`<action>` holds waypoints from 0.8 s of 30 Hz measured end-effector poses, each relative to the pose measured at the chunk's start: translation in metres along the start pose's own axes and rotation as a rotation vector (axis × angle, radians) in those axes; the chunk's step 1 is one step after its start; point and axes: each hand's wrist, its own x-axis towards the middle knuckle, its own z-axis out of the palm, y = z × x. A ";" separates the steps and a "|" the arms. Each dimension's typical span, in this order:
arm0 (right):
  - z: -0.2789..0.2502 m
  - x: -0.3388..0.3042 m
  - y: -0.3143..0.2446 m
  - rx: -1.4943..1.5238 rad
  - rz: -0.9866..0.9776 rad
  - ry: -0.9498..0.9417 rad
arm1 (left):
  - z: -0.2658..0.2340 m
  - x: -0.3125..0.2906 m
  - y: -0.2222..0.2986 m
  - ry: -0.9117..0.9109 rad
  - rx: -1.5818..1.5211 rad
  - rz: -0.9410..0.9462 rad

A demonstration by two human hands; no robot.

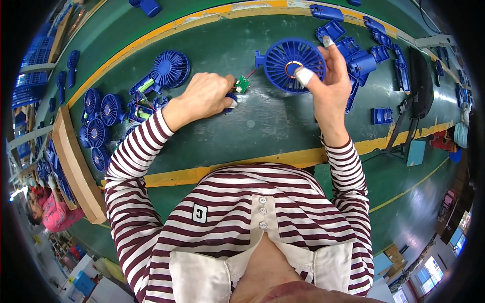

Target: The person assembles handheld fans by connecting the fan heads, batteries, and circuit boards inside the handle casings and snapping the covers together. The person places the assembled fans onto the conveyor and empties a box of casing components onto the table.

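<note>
Right grip (327,76) holds the blue fan head (283,61) by its cage, thumb in front, over the green tabletop (252,136); left grip (231,95) curls beside the small circuit board (243,84), its hold unclear. Probably light, stiff and smooth, the fan head suits a rim hold; its thin wires (251,73) look fragile.

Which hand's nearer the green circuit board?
Left. The left hand has its fingers just left of the green circuit board; contact is unclear. The right hand is farther off, to the board's right, holding a blue fan head.
</note>
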 end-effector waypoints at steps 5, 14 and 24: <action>-0.003 0.014 -0.007 0.187 0.078 0.052 | 0.045 -0.006 0.008 -0.113 -1.404 -0.272; -0.006 0.010 -0.022 0.265 0.293 -0.047 | 0.074 -0.021 0.038 -0.372 -2.432 -0.267; -0.002 -0.012 -0.012 0.218 0.531 -0.268 | 0.087 -0.022 0.037 0.032 -2.409 -0.456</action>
